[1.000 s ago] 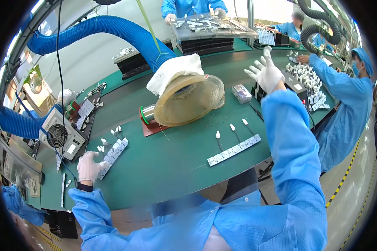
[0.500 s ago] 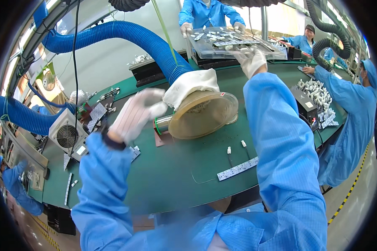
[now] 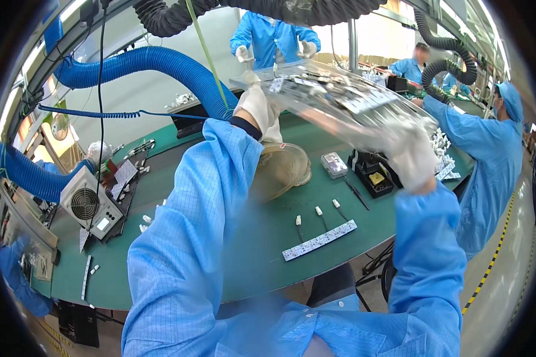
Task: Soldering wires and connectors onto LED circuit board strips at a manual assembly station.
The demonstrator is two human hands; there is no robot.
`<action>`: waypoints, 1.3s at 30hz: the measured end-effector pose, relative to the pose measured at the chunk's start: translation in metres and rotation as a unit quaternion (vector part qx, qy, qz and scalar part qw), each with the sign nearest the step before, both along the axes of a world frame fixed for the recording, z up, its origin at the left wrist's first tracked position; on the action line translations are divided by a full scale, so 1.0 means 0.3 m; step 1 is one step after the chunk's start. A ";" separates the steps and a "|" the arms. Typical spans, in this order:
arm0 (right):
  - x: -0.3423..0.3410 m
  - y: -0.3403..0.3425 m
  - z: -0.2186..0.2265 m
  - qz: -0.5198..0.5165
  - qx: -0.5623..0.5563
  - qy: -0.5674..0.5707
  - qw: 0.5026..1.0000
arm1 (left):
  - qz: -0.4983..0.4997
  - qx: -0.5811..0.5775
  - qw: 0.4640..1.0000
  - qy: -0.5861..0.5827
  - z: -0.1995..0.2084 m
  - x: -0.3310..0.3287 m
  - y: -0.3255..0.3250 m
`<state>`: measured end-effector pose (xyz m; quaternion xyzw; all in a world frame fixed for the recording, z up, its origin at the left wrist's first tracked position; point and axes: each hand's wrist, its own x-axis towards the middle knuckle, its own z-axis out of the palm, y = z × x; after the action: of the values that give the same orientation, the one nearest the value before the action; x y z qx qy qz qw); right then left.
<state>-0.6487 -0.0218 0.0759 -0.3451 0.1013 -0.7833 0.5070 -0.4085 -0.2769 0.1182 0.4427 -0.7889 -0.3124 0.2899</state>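
Fan unit, white, sits at far left on the green table; ribbed blue hose arches behind it. Left hand, gloved, has its fingers closed on the left end of the clear tray. Across the table, a co-worker in blue has 2 gloved hands raised behind the tray. Tray is in the air between the person's 2 hands, slanting, with pale boards heaped inside. Below it on the table: 1 board strip with 3 white connectors. Right hand, gloved and blurred, is at the tray's near right corner; finger state cannot be told. White-part heap lies just beyond, right.
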 end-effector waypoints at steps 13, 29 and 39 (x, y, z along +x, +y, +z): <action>-0.298 0.126 -0.103 0.263 0.092 0.218 0.935 | -0.503 0.420 0.555 0.513 -0.095 0.245 0.547; 0.598 -0.137 -0.245 0.454 0.166 0.213 0.849 | -0.034 0.106 0.910 0.400 -0.111 1.450 1.390; 0.832 0.002 -0.276 0.425 0.187 0.188 0.865 | 0.412 -0.035 0.904 -0.107 -0.248 2.167 1.404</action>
<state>-0.3990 -0.0213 -0.0070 -0.3943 0.1823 -0.3784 0.8174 0.2415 0.1443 0.0438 0.7486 -0.5729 -0.0882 0.3218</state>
